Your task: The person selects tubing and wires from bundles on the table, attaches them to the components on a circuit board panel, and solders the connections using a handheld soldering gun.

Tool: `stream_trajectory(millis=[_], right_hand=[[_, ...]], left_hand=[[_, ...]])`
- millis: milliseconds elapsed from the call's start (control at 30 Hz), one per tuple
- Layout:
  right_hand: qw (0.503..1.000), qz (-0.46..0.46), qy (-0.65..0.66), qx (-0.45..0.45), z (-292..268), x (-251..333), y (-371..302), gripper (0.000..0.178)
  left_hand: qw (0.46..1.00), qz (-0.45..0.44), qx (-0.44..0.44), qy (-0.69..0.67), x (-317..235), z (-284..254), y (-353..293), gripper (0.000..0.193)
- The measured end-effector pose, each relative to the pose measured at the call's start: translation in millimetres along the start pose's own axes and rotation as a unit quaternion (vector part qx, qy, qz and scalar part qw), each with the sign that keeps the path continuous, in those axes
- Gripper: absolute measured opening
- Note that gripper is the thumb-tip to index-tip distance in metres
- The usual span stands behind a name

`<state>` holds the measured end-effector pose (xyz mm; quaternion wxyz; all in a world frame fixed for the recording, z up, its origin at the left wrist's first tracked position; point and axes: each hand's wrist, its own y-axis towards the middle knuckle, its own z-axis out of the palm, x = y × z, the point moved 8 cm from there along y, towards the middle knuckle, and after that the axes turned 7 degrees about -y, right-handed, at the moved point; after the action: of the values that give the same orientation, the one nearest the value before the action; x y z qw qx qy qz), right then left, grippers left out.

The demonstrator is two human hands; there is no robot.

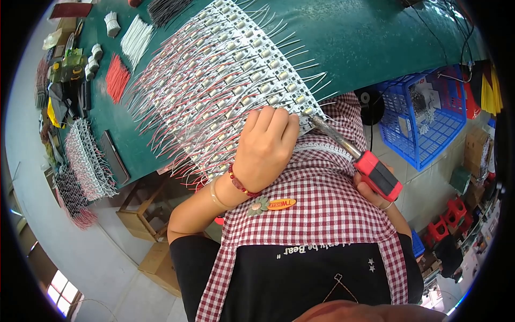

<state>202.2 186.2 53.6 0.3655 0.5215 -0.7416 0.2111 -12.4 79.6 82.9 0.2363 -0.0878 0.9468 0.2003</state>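
Observation:
A large white panel of small circuit boards (252, 67), with red and black wires soldered in rows, lies on the green table and overhangs its near edge. My left hand (266, 142) rests at the panel's near corner, fingers bent and pressed together; their tips and whatever they pinch are hidden. My right hand (366, 189), mostly behind the handle, grips a soldering iron (378, 174) with a red and black handle. The iron slants up to the left, its tip at the corner boards beside my left fingers. Whether the tip touches a pad I cannot tell.
Bundles of red wires (117, 79), white wires (137, 42) and black wires (165, 9) lie on the green table (359, 37). A dark phone-like slab (115, 155) and finished wired boards (88, 158) are at left. A blue plastic basket (421, 121) stands at right.

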Motion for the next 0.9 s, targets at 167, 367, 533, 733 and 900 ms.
stream_trajectory(millis=[167,367,533,733,900], right_hand=[[0.988,0.098,0.119,-0.004,3.9,-16.8,-10.4,0.012],[0.987,0.099,0.124,-0.01,5.4,-18.2,-13.0,0.012],[0.983,0.113,0.144,-0.019,7.7,-24.9,-20.3,0.012],[0.963,0.199,0.179,0.019,13.3,-45.8,-43.4,0.015],[0.961,0.209,0.18,0.022,15.8,-51.6,-50.8,0.016]], left_hand=[[1.0,-0.004,0.004,0.001,1.2,-0.1,-1.4,0.022],[0.999,0.019,0.007,0.051,-1.5,-0.4,-2.3,0.018],[0.998,-0.011,0.036,0.051,1.8,-16.6,-2.1,0.019],[0.986,-0.066,0.018,0.154,-1.4,-63.3,-11.6,0.024],[1.0,-0.021,-0.011,-0.003,-10.8,-23.3,-7.1,0.024]])
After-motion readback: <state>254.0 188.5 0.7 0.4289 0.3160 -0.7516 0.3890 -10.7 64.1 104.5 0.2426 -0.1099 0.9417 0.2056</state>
